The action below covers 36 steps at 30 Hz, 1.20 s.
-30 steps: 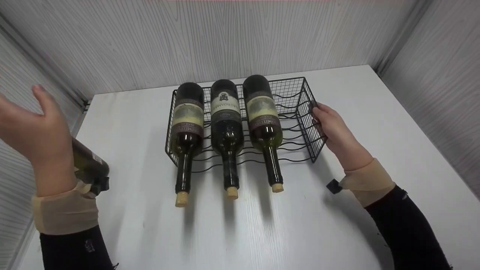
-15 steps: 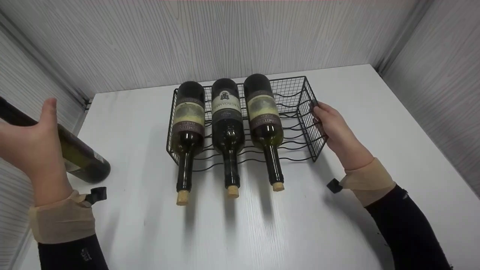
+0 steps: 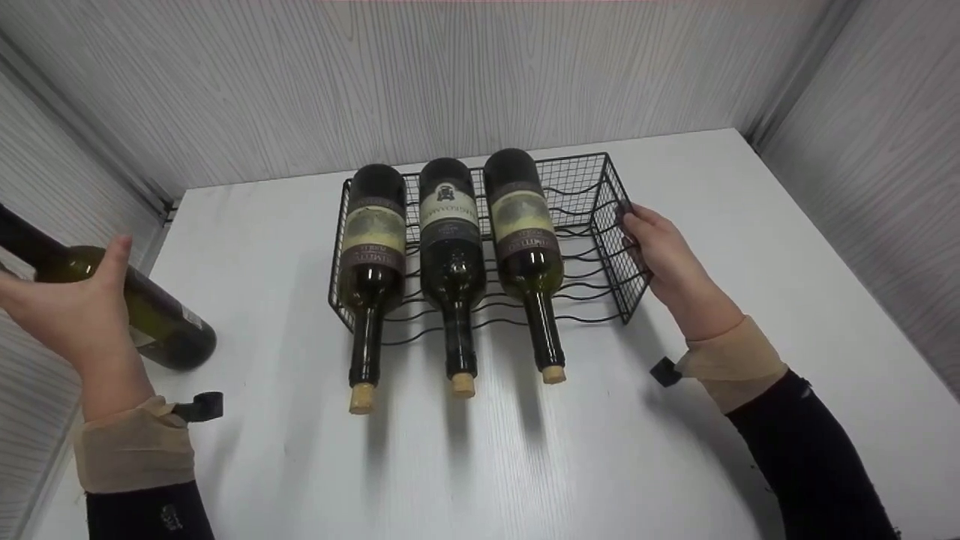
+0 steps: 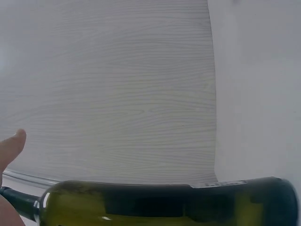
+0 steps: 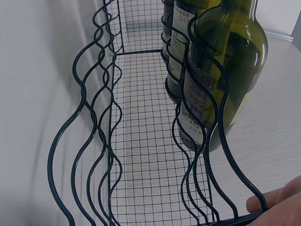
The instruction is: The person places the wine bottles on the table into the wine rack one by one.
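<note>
My left hand [image 3: 86,330] is at the left edge in the head view, thumb raised and straight, over a green wine bottle [image 3: 169,326]. That bottle slants with its base toward the middle, and its neck passes beside the hand. In the left wrist view the thumb [image 4: 13,147] stands apart from the bottle [image 4: 150,202]; the other fingers are mostly out of frame. My right hand [image 3: 671,262] grips the right side of a black wire wine rack [image 3: 619,255]. Corked wine bottles lie in the rack: a left one [image 3: 371,255], a middle one [image 3: 451,247] and a right one [image 3: 525,240].
The rack stands on a white table [image 3: 480,465], and the bottles' corked necks jut past its front. Wavy wires [image 3: 589,289] form a bare slot at the rack's right end. Wood-grain panels [image 3: 450,82] enclose the back and both sides.
My left hand has come down and closer to the slanting bottle, more of which now shows. The right hand, the rack and its bottles stay in place.
</note>
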Tool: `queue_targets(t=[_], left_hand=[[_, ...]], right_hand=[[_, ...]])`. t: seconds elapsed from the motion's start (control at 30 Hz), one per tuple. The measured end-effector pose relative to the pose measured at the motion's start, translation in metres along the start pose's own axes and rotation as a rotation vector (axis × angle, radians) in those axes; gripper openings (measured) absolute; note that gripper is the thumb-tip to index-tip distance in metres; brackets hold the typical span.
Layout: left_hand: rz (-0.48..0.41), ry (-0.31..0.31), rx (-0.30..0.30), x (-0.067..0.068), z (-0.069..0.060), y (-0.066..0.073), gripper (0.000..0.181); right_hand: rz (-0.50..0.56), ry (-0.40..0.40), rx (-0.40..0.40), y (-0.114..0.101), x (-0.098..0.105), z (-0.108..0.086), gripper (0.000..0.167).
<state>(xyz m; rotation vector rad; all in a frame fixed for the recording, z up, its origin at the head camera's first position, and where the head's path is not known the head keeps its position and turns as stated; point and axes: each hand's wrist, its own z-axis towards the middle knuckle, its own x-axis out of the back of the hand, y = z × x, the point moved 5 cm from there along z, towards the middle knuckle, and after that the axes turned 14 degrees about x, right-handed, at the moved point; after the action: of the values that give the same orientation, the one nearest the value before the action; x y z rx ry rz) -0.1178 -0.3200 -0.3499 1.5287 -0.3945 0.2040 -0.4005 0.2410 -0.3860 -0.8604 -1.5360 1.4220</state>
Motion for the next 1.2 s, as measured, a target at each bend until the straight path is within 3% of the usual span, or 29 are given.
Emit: queue_targets(t=[0.23, 0.4, 0.67, 0.9, 1.07, 1.2], left_hand=[[-0.048, 0.033, 0.104, -0.008, 0.007, -0.019, 0.118], [-0.152, 0.015, 0.17, -0.011, 0.011, -0.032, 0.116], [-0.199, -0.027, 0.167, -0.019, 0.008, -0.043, 0.124], [-0.433, -0.125, 0.23, -0.027, 0.011, -0.059, 0.128], [-0.53, -0.148, 0.356, -0.034, 0.018, -0.067, 0.113], [-0.526, -0.136, 0.417, -0.037, 0.019, -0.07, 0.103]], right_hand=[[-0.009, 0.007, 0.001, 0.0, -0.001, 0.0, 0.061], [-0.034, 0.005, 0.001, 0.001, -0.001, 0.0, 0.061], [-0.001, 0.007, 0.004, 0.001, 0.001, 0.0, 0.061], [-0.011, 0.016, 0.01, -0.001, 0.0, -0.001, 0.061], [-0.026, 0.013, 0.009, -0.001, 0.0, -0.001, 0.06], [-0.007, 0.009, 0.002, 0.0, 0.001, 0.0, 0.061]])
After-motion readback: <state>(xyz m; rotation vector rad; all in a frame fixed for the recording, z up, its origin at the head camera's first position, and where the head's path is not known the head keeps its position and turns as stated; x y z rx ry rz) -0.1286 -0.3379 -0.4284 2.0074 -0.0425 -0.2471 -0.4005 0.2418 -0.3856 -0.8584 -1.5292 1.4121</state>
